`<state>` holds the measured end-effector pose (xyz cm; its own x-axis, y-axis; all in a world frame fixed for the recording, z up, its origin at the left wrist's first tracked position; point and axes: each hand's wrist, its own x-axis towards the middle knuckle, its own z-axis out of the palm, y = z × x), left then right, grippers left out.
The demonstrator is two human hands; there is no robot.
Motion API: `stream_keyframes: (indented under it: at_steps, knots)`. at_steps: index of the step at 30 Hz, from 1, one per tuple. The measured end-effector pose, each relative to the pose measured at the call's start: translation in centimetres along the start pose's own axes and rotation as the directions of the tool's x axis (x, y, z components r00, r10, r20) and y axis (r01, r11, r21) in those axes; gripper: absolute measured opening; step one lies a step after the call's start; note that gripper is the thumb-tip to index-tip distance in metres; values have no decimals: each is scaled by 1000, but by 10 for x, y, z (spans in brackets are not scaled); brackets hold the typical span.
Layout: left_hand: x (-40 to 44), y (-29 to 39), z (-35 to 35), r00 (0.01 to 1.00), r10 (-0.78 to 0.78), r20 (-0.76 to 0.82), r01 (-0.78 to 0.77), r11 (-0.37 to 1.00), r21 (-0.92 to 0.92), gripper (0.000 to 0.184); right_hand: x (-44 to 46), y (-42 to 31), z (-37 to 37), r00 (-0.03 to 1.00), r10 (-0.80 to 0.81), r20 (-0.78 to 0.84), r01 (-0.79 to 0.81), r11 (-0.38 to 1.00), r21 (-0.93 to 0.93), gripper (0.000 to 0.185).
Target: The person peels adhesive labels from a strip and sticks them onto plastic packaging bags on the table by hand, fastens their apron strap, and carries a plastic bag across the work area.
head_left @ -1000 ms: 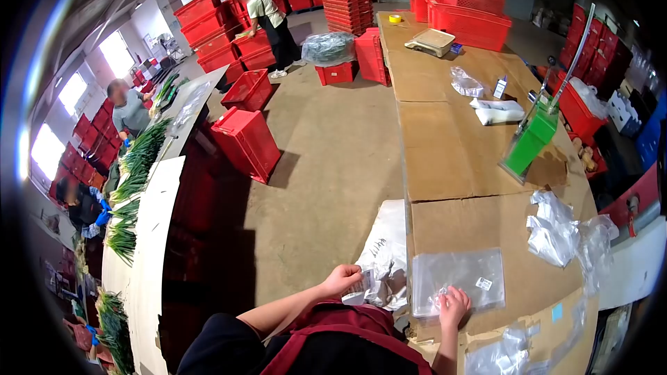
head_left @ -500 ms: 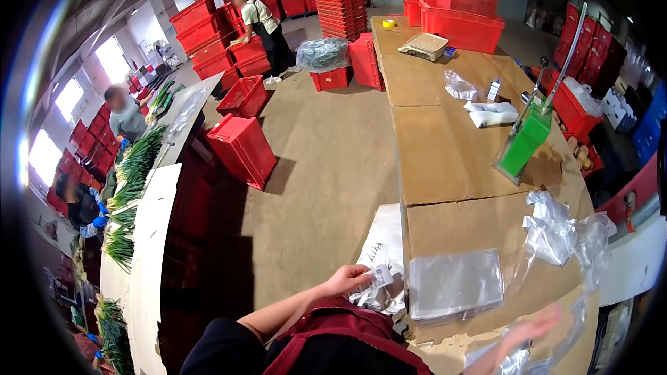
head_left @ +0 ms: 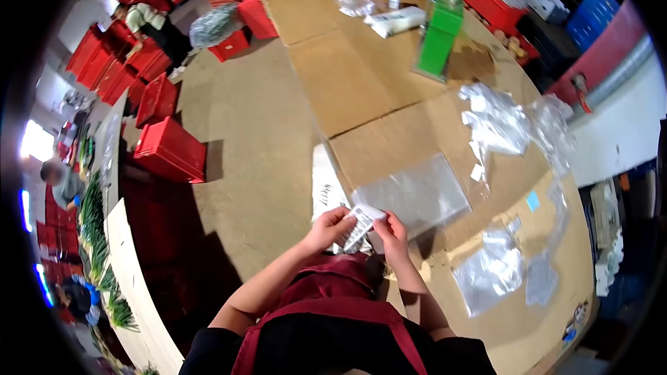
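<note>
Label, white, printed: at my twelve o'clock, my left hand pinching its nine-o'clock side, my right hand its three-o'clock side. Clear bags: flat on the desk, my one o'clock.

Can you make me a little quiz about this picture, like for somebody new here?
1. True or false: the left hand and right hand both touch the label.
2. What colour is the stand on the table? A red, B green, C yellow.
3. Which is nearer the hands: the flat clear plastic or the stand?

Key: 1 true; 2 B; 3 the flat clear plastic.
</note>
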<state>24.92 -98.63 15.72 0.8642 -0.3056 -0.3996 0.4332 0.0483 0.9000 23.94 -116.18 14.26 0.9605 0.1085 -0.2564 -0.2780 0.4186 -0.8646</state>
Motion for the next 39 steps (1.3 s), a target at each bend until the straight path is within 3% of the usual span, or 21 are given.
stream_keyframes:
  at_steps: [1, 2, 4, 5, 7, 8, 12, 13, 14, 17, 19, 21, 23, 25, 26, 28, 33, 35, 37, 38, 39]
  knots:
    - [-1, 3, 1, 1000, 23, 12, -23, 999, -25, 16, 1, -5, 2, 999, 20, -28, -17, 992, 122, 26]
    - [-1, 2, 3, 999, 42, 19, -42, 999, -18, 16, 1, -12, 3, 999, 22, -48, -16, 993, 118, 26]
    - [-3, 6, 6, 999, 29, 33, -29, 999, -21, 16, -2, -25, 6, 988, 147, 50, -155, 898, 412, 28]
    - [-2, 4, 8, 999, 22, 39, -22, 999, -25, 16, -2, -23, 3, 988, 151, 41, -155, 898, 412, 28]
    - [-2, 1, 10, 992, 127, 19, -128, 990, 50, 14, 0, -15, -3, 996, 91, 22, -93, 984, 155, 29]
    - [-3, 2, 10, 995, 93, 36, -94, 995, 43, 14, 0, -11, -5, 997, 66, 36, -70, 989, 129, 25]
    - [-2, 0, 10, 994, 66, 90, -64, 998, -28, 14, -2, 3, -2, 976, 209, 64, -219, 915, 338, 22]
    - [0, 3, 12, 945, 324, 52, -327, 919, 221, 12, -2, 7, 0, 972, 231, 52, -235, 917, 323, 20]
    - [1, 6, 15, 824, 561, 81, -532, 715, 454, 11, -2, 12, -4, 968, 242, 57, -248, 919, 305, 20]
    - [-15, 35, 19, 867, 455, 202, -483, 672, 561, 11, -2, 16, -14, 960, 266, 87, -279, 936, 215, 19]
    - [-15, 30, 19, 868, 432, 245, -492, 686, 535, 11, -3, 16, -17, 952, 285, 112, -299, 944, 139, 18]
    - [-9, 14, 14, 898, 375, 232, -435, 669, 603, 12, -2, 14, -18, 996, -16, 90, 27, 991, -131, 13]
    - [-4, 4, 14, 884, 417, 211, -454, 659, 600, 13, -2, 9, -17, 996, 0, 85, 10, 994, -109, 8]
    - [-2, -4, 12, 927, 329, 180, -370, 734, 570, 13, -1, 13, -23, 983, 58, 172, 27, 890, -455, 12]
    - [-2, -7, 11, 928, 326, 179, -368, 737, 567, 13, 1, 15, -24, 986, 95, 135, -19, 877, -480, 16]
    - [0, -8, 9, 975, 201, 98, -222, 809, 544, 13, 4, 15, -23, 986, 93, 140, -13, 873, -488, 15]
    - [2, -8, 4, 976, 215, 14, -177, 762, 623, 13, 13, 20, -24, 983, 149, 107, -84, 884, -460, 12]
    - [3, -15, 1, 981, 193, -17, -136, 748, 649, 13, 23, 21, -28, 995, 24, 93, 20, 895, -446, 11]
    - [3, -25, -4, 958, 277, 68, -269, 798, 539, 10, 27, 19, -28, 993, 13, 114, 40, 894, -447, 11]
    - [2, -29, -5, 959, 277, 61, -265, 797, 542, 10, 27, 18, -25, 984, 8, 180, 75, 891, -447, 13]
    - [2, -30, -2, 974, 227, 14, -212, 884, 417, 9, 26, 15, -21, 969, 3, 246, 110, 888, -446, 15]
